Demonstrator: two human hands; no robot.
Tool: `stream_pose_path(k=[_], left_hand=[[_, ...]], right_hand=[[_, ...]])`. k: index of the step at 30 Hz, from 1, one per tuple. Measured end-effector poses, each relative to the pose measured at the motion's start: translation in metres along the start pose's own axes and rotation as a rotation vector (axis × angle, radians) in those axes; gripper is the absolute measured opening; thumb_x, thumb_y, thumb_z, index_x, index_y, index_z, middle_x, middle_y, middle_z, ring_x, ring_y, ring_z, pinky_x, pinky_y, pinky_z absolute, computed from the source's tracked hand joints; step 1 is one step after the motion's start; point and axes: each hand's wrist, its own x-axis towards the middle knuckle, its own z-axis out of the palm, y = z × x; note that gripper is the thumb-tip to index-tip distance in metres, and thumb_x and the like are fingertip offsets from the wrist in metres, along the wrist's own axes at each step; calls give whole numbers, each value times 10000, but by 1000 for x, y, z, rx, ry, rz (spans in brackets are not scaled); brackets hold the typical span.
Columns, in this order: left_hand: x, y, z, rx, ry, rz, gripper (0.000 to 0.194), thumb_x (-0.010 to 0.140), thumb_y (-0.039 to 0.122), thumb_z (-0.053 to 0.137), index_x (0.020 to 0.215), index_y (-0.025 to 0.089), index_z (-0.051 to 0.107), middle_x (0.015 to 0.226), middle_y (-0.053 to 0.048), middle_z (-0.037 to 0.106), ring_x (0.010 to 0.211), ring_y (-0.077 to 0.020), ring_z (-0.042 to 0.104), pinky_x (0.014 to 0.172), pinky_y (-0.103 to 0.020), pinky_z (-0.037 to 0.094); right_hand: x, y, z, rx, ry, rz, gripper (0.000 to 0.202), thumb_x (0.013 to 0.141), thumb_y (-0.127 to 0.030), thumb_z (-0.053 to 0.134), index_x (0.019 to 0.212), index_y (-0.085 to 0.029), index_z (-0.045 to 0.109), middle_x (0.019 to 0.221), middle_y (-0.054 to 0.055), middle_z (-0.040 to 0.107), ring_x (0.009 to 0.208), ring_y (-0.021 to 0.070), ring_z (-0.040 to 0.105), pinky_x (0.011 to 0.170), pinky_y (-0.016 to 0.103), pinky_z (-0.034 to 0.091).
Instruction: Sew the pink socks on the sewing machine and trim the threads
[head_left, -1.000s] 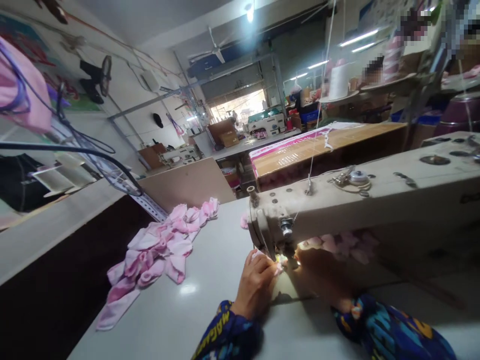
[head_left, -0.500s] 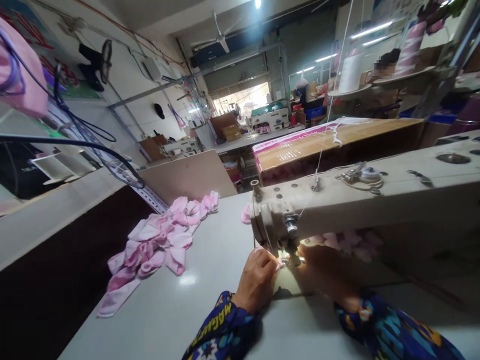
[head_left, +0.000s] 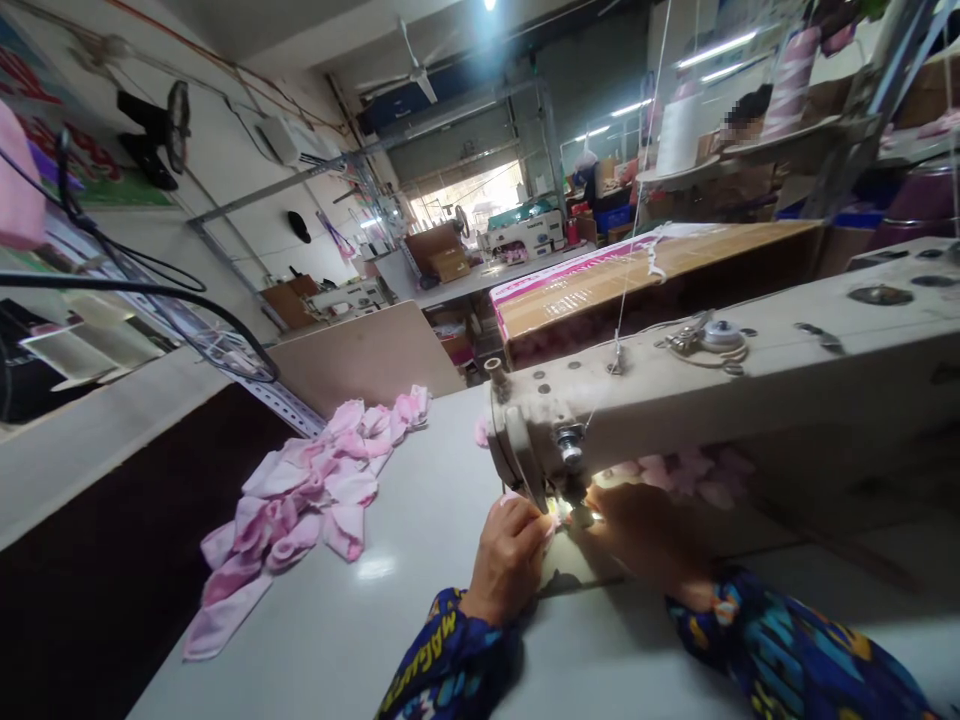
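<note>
A pale sewing machine (head_left: 720, 390) reaches in from the right, its lit needle area low at its left end. My left hand (head_left: 506, 560) is closed on a small pink fabric piece (head_left: 553, 522) just left of the needle. On the other side of the needle, my right hand (head_left: 649, 530) lies in shadow under the machine arm, its fingertips near the presser foot; its grip is hidden. More pink pieces (head_left: 697, 475) lie behind it, beneath the arm. A loose pile of pink and white fabric pieces (head_left: 300, 490) rests on the left of the white table (head_left: 405, 620).
Behind the machine stands an open cardboard box (head_left: 585, 300). Thread cones (head_left: 679, 135) are on a stand at upper right. An upright board (head_left: 367, 355) edges the table's back. Farther off are other sewing machines (head_left: 525, 237) and a partly visible person (head_left: 742, 115).
The whole view has shifted slightly, with most things appearing a little farther left. Both hands remain at the needle area, and the fabric pile looks unchanged.
</note>
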Motion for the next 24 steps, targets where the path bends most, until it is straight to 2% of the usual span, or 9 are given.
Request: stream_pose_path(k=[5, 9, 15, 24], left_hand=[[-1, 3, 0, 53, -59, -16, 225, 920, 116, 427, 808, 193, 607, 704, -22, 598, 688, -159, 543, 680, -297, 481], [-1, 5, -2, 43, -86, -39, 262, 904, 88, 407, 786, 199, 612, 708, -25, 600, 682, -153, 544, 680, -297, 487], [-1, 3, -2, 5, -77, -29, 245, 901, 98, 414, 795, 196, 611, 722, -34, 610, 685, -166, 538, 629, -289, 480], [-3, 6, -1, -3, -108, -55, 220, 878, 62, 404, 792, 184, 567, 743, -42, 595, 707, -169, 529, 638, -280, 484]], right_hand=[[-2, 1, -5, -6, -21, -26, 196, 907, -220, 462, 836, -154, 633, 727, 87, 681, 695, 228, 656, 503, 287, 288], [-3, 0, -6, 7, 18, 40, 214, 911, -273, 480, 789, -173, 625, 698, 72, 672, 641, 203, 643, 489, 281, 258], [1, 1, 9, 8, 59, 11, 212, 900, -283, 501, 750, -178, 609, 671, 62, 671, 637, 191, 645, 496, 284, 285], [5, 5, 23, -70, 134, 14, 254, 911, -324, 507, 721, -182, 600, 644, 70, 659, 608, 227, 646, 482, 284, 305]])
